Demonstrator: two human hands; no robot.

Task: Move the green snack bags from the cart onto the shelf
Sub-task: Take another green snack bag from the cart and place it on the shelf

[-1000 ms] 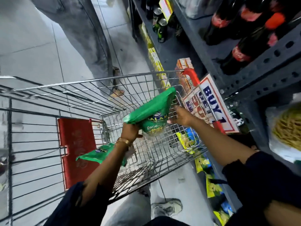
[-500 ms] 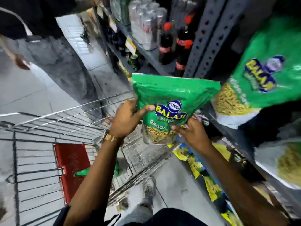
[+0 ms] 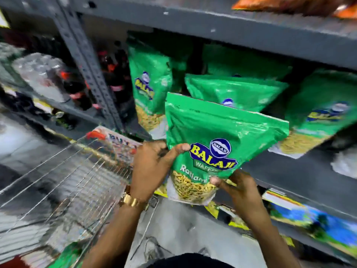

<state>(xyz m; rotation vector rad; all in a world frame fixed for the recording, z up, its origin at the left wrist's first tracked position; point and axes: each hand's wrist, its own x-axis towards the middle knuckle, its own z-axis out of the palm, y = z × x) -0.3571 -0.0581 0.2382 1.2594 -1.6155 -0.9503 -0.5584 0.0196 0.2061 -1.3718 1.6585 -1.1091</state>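
Item: green snack bag (image 3: 222,146), "BALAJI WAFERS" logo on front, yellow snack print at the bottom; held upright, slightly tilted, in front of the shelf (image 3: 286,171) and not resting on it. Grip: left hand (image 3: 152,167) closed on the bag's left edge, thumb laid across the front beside the logo, fingers hidden behind; gold wristwatch (image 3: 131,200) worn on that wrist. Right hand (image 3: 237,188) closed on the bag's lower right corner, thumb pressed on the front near the snack print, other fingers behind the bag. All places below given rel. to the held bag. Behind & above: second green bag (image 3: 235,91), leaning, top part only seen. Upper left: third green bag (image 3: 150,88), upright on the shelf, same logo. Right: fourth green bag (image 3: 318,111), tilted, blurred by motion. Further left: grey perforated upright (image 3: 88,68), w/ dark bottles (image 3: 116,82) and wrapped bottle packs (image 3: 40,74) beyond it; detail lost to blur. Lower left: wire cart (image 3: 67,182), red corner cap at the rim; a scrap of green at the cart's bottom edge, too blurred to identify. Above: upper shelf board (image 3: 212,28) w/ orange packs (image 3: 289,4) on top. Lower right: lower shelf level w/ yellow and blue packaging (image 3: 301,215), blurred. Below: grey floor (image 3: 183,233).
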